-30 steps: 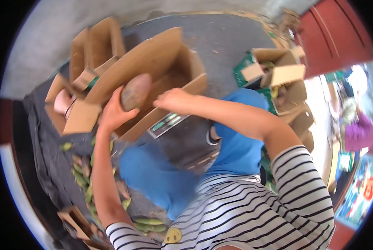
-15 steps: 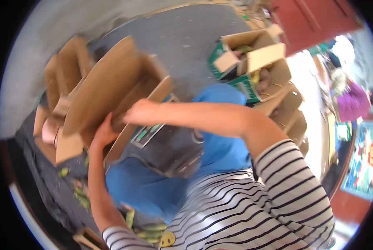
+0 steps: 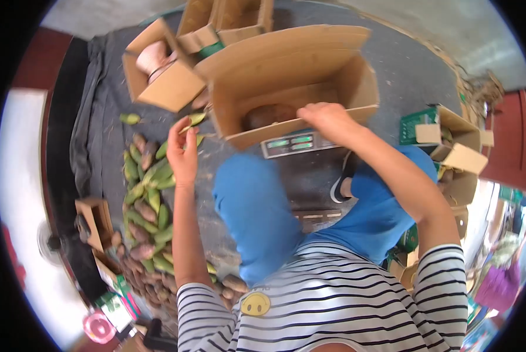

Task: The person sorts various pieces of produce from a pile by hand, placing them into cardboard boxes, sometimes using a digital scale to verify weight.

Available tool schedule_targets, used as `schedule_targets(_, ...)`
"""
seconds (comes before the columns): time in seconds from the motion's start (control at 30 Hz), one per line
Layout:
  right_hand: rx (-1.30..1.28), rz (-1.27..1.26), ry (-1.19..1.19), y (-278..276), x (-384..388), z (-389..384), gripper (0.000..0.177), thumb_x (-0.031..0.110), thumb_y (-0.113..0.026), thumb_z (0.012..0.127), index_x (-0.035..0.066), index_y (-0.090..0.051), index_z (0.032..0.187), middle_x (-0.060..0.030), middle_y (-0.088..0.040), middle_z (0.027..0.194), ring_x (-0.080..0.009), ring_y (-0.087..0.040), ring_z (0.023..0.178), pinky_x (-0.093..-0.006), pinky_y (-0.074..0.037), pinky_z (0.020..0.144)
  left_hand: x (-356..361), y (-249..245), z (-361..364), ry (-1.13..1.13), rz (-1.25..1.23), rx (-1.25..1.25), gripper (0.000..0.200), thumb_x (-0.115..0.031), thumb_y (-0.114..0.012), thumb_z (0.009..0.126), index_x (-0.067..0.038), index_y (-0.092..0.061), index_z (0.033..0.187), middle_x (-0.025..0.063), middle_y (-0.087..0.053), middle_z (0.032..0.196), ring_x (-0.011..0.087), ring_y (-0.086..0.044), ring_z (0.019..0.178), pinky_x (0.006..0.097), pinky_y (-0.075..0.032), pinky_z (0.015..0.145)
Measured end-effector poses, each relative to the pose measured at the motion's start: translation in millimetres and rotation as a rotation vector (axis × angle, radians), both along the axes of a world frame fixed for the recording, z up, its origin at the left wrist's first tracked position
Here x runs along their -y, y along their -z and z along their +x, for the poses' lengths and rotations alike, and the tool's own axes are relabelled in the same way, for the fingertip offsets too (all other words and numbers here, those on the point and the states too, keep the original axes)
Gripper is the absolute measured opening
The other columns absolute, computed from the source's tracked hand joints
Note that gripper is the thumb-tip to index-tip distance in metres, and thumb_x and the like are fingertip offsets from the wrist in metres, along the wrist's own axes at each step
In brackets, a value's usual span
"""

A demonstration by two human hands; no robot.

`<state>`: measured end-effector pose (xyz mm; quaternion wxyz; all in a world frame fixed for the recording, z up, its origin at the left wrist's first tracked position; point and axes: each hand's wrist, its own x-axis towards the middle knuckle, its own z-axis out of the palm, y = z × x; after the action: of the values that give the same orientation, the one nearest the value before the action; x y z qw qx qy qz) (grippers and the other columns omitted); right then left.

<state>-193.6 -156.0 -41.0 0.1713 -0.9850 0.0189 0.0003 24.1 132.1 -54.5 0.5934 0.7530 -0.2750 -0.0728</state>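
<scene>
A large open cardboard box (image 3: 286, 70) stands on a scale with a lit green display (image 3: 290, 142). Inside it lies a dark brown, rounded piece of produce (image 3: 267, 115). My right hand (image 3: 330, 122) is closed over the box's near rim, its fingertips partly hidden. Left of the box, my left hand (image 3: 182, 154) pinches what looks like a small green leaf (image 3: 197, 119). Below that hand, a pile of green, husk-like produce (image 3: 151, 185) mixed with brown pieces spreads over the dark floor sheet.
An open box with a pinkish item (image 3: 153, 58) stands beyond my left hand, near other cartons (image 3: 239, 17) at the back. Green-printed boxes (image 3: 421, 129) line the right side. Small brown produce (image 3: 151, 287) and a pink round object (image 3: 98, 327) lie at lower left.
The view has swung to the left, so the box appears farther right. My left hand has come out of the box to its left side. My right hand stays at the rim.
</scene>
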Motion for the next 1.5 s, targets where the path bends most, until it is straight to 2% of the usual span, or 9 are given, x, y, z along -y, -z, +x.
schedule_targets(0.03,0.06,-0.011,-0.008,5.8,0.8,-0.7,0.01,0.011,-0.049,0.083,0.008,-0.055,0.09,-0.0122,-0.06,0.085,-0.0322,-0.061,0.088,-0.0435,-0.05,0.069,-26.2,16.7,-3.3,-0.102,0.031,-0.045,0.027,-0.008,-0.059,0.091,0.0,-0.057,0.117,0.0062,-0.063,0.108,0.0112,-0.062,0.09,0.0246,-0.049,0.077)
schedule_targets(0.07,0.037,-0.014,-0.014,5.3,0.5,-0.3,0.01,0.01,-0.049,0.083,0.008,-0.054,0.091,-0.0114,-0.06,0.085,-0.032,-0.061,0.086,-0.0434,-0.05,0.069,-56.7,26.5,-10.2,-0.171,0.355,-0.006,0.025,-0.01,-0.058,0.091,-0.001,-0.058,0.115,0.0051,-0.064,0.104,0.0106,-0.06,0.087,0.0251,-0.048,0.073)
schedule_targets(0.17,0.05,0.035,-0.019,-3.1,-1.0,-1.4,0.009,0.007,-0.055,0.08,0.007,-0.052,0.089,-0.012,-0.06,0.084,-0.0326,-0.06,0.085,-0.0436,-0.049,0.068,-146.0,115.1,-35.9,-0.16,0.644,0.04,0.028,-0.015,-0.064,0.084,-0.002,-0.06,0.109,0.0141,-0.065,0.099,0.0244,-0.062,0.083,0.0338,-0.049,0.074)
schedule_targets(0.23,0.042,0.049,-0.006,-7.1,1.8,-3.2,0.012,0.006,-0.058,0.079,0.007,-0.052,0.089,-0.0123,-0.059,0.085,-0.0332,-0.06,0.085,-0.0437,-0.048,0.068,-188.8,151.9,-69.9,-0.09,0.89,-0.188,0.034,-0.021,-0.067,0.08,-0.003,-0.061,0.108,0.0185,-0.063,0.102,0.0321,-0.062,0.091,0.0383,-0.049,0.08)
schedule_targets(0.43,-0.015,0.086,-0.017,-14.3,0.2,-2.6,0.017,0.006,-0.061,0.081,0.006,-0.054,0.096,-0.0131,-0.058,0.087,-0.034,-0.058,0.088,-0.043,-0.047,0.072,-255.4,220.6,-169.6,-0.102,1.193,-0.453,0.05,-0.031,-0.072,0.073,0.0,-0.06,0.112,0.023,-0.063,0.113,0.0359,-0.06,0.107,0.0402,-0.048,0.092)
schedule_targets(0.93,0.071,0.014,-0.052,-11.0,-5.0,12.0,0.022,0.0,-0.062,0.079,0.004,-0.058,0.101,-0.0147,-0.06,0.09,-0.0348,-0.06,0.085,-0.0397,-0.048,0.073,-355.3,236.3,-162.5,-0.614,1.23,-0.581,0.052,-0.026,-0.066,0.076,-0.004,-0.055,0.122,0.0248,-0.054,0.125,0.0379,-0.055,0.112,0.0442,-0.046,0.094)
schedule_targets(1.33,-0.075,0.038,0.044,-14.7,-10.8,17.0,0.019,-0.001,-0.06,0.081,0.002,-0.057,0.099,-0.0159,-0.059,0.09,-0.0353,-0.059,0.085,-0.0371,-0.048,0.073,-316.9,251.5,-21.9,-0.546,1.192,-0.123,0.095,-0.022,-0.074,0.07,-0.01,-0.02,0.147,0.016,-0.036,0.146,0.0327,-0.037,0.133,0.0515,-0.032,0.105)
schedule_targets(1.43,-0.084,0.026,0.04,-12.6,-9.9,17.3,0.02,-0.002,-0.06,0.081,0.002,-0.057,0.1,-0.0159,-0.059,0.09,-0.0352,-0.059,0.086,-0.0374,-0.047,0.073,-322.5,265.2,-1.5,-0.449,1.147,-0.474,0.091,-0.026,-0.075,0.069,-0.008,-0.026,0.144,0.0165,-0.04,0.143,0.0333,-0.039,0.131,0.0496,-0.036,0.103)
schedule_targets(1.5,-0.068,0.028,0.027,-14.1,-12.0,19.8,0.02,-0.002,-0.06,0.081,0.003,-0.057,0.1,-0.0158,-0.059,0.091,-0.0354,-0.059,0.087,-0.0374,-0.047,0.073,-313.0,252.1,-4.8,-0.476,1.168,-0.456,0.086,-0.029,-0.074,0.069,-0.006,-0.031,0.14,0.0165,-0.043,0.141,0.0339,-0.042,0.129,0.0483,-0.04,0.1)
